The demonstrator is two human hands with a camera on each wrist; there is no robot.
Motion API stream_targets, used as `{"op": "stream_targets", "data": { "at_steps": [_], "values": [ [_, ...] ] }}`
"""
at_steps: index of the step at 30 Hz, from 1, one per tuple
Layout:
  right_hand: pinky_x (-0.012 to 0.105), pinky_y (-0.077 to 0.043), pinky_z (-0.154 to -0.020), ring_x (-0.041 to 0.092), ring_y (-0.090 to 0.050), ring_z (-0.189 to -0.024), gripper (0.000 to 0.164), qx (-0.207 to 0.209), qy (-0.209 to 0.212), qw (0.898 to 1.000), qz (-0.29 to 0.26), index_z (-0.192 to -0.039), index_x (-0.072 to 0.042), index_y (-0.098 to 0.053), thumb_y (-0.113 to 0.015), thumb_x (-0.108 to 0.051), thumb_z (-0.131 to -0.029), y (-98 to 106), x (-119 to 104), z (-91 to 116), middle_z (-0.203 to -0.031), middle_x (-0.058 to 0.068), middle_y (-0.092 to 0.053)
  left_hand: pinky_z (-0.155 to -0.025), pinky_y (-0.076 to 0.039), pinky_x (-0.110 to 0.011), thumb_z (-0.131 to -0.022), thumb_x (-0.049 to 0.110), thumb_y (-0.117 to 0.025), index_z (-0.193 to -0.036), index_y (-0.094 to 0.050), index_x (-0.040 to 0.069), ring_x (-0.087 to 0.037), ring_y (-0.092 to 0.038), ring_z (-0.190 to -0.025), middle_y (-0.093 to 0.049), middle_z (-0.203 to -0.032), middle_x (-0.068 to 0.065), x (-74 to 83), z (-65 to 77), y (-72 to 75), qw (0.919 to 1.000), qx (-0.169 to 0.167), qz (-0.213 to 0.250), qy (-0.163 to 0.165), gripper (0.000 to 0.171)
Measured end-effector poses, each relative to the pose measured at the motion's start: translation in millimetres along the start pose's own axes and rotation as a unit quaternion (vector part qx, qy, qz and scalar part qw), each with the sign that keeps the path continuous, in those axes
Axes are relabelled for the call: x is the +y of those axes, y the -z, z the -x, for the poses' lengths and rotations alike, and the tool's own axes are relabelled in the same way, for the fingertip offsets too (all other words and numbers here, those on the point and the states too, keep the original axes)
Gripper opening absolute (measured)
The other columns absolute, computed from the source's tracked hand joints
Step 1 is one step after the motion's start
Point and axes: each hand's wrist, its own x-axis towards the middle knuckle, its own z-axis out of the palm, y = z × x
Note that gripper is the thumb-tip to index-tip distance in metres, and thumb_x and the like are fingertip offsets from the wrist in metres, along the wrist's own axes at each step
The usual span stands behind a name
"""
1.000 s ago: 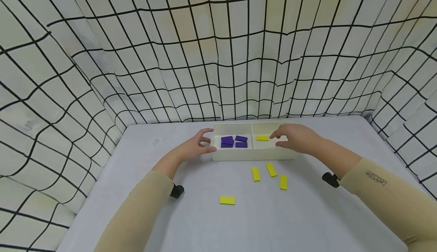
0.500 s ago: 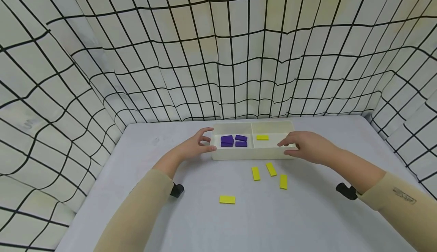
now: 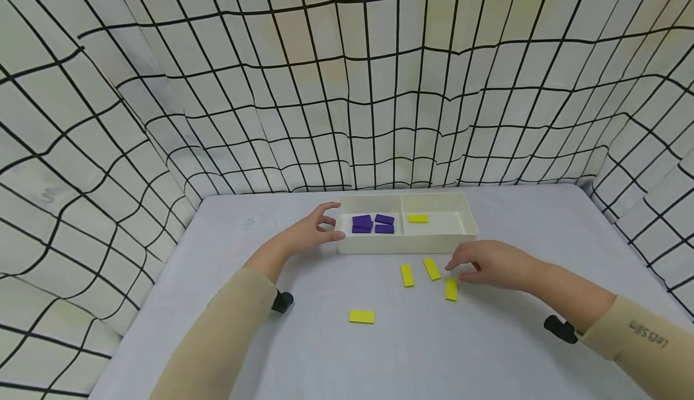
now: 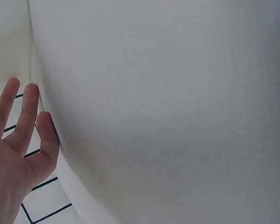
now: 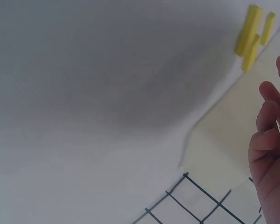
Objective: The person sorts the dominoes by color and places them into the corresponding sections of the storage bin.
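A white two-compartment box (image 3: 408, 244) stands on the table; several purple blocks (image 3: 384, 229) lie in its left compartment and one yellow block (image 3: 417, 218) in the right. My left hand (image 3: 303, 234) rests at the box's left end, index fingertip towards the back corner, thumb at the front; its fingers look fairly straight in the left wrist view. In front of the box my right hand (image 3: 496, 264) reaches beside the nearest yellow block (image 3: 451, 289), thumb and index finger apart with nothing between them. Two more yellow blocks, one upright (image 3: 407, 276) and one slanted (image 3: 432, 269), lie close by.
Another yellow block (image 3: 361, 317) lies nearer the front on the white-covered table (image 3: 423, 358). A black grid net (image 3: 379, 93) over pale walls rises behind and along both sides. Each wrist wears a black camera, such as the right one (image 3: 561, 329).
My right hand has come out of the right compartment, over the front wall, down to the yellow blocks in front. The left hand stays at the box's end.
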Motion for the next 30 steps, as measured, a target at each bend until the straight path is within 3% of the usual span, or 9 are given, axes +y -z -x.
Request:
{"op": "stream_targets", "data": {
  "at_steps": [14, 23, 30],
  "values": [
    [0.042, -0.051, -0.094, 0.015, -0.06, -0.11, 0.024, -0.036, 0.034, 0.998, 0.03, -0.106, -0.031, -0.076, -0.077, -0.016, -0.086, -24, -3, -4, -0.114, -0.012, -0.064, -0.108, -0.034, -0.059, -0.091, 0.043, -0.07, -0.153, -0.019, 0.04, -0.034, -0.044, -0.136, -0.043, -0.148, -0.011, -1.1, -0.9, 0.5, 1.0, 0.0, -0.005, 0.001, 0.08],
    [0.036, -0.054, -0.086, 0.008, -0.059, -0.097, 0.025, -0.029, 0.07, 0.995, 0.071, -0.103, -0.032, -0.076, -0.08, -0.017, -0.083, -24, -4, -5, -0.103, -0.018, -0.063, -0.109, -0.034, -0.058, -0.091, 0.041, -0.071, -0.153, -0.02, 0.039, -0.033, -0.044, -0.136, -0.043, -0.148, -0.011, 0.0, -1.0, -0.5, 1.0, 0.001, -0.002, 0.001, 0.08],
    [0.033, -0.053, -0.08, 0.001, -0.054, -0.085, 0.026, -0.042, 0.048, 0.996, 0.066, -0.105, -0.032, -0.077, -0.081, -0.02, -0.083, -24, -6, -6, -0.095, -0.023, -0.059, -0.109, -0.034, -0.058, -0.091, 0.041, -0.071, -0.153, -0.02, 0.04, -0.033, -0.044, -0.136, -0.043, -0.148, -0.01, 1.3, 1.7, -0.5, 1.0, 0.002, -0.001, 0.003, 0.08]
  ]
}}
